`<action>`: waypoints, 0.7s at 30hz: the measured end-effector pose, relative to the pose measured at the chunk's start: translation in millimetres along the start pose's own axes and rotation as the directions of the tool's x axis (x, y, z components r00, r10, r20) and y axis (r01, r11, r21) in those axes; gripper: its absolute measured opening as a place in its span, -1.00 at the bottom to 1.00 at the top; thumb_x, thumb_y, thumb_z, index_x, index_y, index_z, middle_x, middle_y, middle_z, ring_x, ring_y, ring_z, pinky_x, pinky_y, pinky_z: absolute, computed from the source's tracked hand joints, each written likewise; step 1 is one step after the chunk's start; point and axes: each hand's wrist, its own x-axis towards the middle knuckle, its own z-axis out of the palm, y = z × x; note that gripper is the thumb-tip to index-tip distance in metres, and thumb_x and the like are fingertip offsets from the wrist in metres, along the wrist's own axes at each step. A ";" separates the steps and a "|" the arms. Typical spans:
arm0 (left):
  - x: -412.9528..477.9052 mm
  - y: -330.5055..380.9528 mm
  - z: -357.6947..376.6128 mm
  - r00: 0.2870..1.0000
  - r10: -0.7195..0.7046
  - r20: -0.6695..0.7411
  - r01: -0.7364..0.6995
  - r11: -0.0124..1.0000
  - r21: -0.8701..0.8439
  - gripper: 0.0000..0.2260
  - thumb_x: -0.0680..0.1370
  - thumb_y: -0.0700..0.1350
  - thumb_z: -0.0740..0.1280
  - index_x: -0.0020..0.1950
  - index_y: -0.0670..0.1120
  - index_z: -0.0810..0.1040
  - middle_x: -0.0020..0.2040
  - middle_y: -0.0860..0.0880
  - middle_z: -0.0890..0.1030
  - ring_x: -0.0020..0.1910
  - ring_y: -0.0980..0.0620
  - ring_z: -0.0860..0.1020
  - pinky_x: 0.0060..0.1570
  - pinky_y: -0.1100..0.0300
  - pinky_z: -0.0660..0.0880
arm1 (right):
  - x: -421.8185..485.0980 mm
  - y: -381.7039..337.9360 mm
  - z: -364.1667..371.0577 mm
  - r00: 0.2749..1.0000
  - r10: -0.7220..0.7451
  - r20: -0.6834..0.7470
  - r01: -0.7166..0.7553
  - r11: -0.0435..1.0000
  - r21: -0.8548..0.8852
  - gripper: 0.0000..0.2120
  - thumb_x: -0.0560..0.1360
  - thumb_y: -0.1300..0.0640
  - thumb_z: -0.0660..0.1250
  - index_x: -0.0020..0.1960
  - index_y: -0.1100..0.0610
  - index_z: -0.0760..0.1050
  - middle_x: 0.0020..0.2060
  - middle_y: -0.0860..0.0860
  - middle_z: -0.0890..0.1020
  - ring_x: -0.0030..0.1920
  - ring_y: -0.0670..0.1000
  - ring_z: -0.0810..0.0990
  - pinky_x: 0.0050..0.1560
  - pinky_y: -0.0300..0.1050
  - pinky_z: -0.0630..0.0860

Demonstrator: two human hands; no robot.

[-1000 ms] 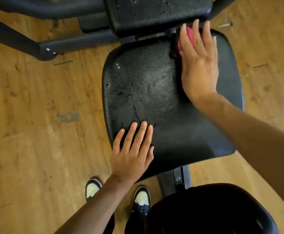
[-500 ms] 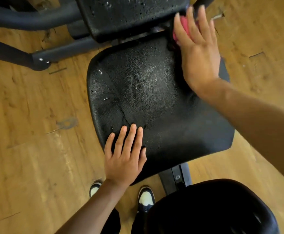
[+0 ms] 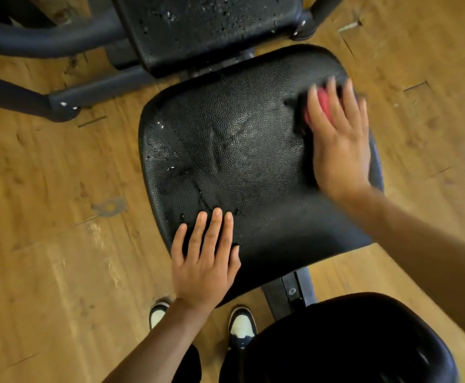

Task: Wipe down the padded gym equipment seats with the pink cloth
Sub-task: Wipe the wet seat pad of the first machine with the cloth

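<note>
Pink cloth [image 3: 324,102] sits bunched under the right hand [image 3: 339,142], near the seat pad's [image 3: 239,150] far right corner, close to the side rim. Only a small red-pink patch shows between the spread fingers [image 3: 315,106]; most of the cloth is hidden. Right hand lies flat, fingers straight and fanned, pressing the cloth down onto the pad. Fingertips are motion-blurred, so the hand reads as mid-stroke.

Left hand [image 3: 203,261] rests flat on the seat pad's near left corner, fingers straight and together, holding nothing; it looks to be steadying the pad.

Seat pad is black textured vinyl, creased at its middle, with wet beads and glints along its left side [image 3: 159,150]. That damp strip lies well apart from the cloth, across the pad's full width.

Key relation: cloth is already beneath the right hand, the only hand near it. Unwiped-looking ground lies to the left of the cloth, toward the left hand. Judgement: next stroke likely needs to sweep leftward across the pad.

Beyond the seat pad's far edge: a back pad [image 3: 212,26], speckled with droplets, and dark frame tubes [image 3: 32,42]. Another black pad [image 3: 350,341] lies on the near side. Wooden floor [image 3: 46,244] all around.
</note>
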 end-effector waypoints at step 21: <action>-1.9 1.6 -0.7 1.000 0.000 0.026 0.001 0.998 -0.064 -0.50 0.67 0.06 0.23 0.59 -0.06 0.39 0.57 -0.06 0.36 0.50 -0.11 0.40 0.55 -0.11 0.18 | 49.1 -104.7 18.0 0.974 -0.206 -0.092 0.216 0.969 0.120 -0.58 0.70 0.21 0.14 0.55 0.10 0.34 0.52 0.16 0.36 0.57 0.20 0.23 0.58 0.17 0.13</action>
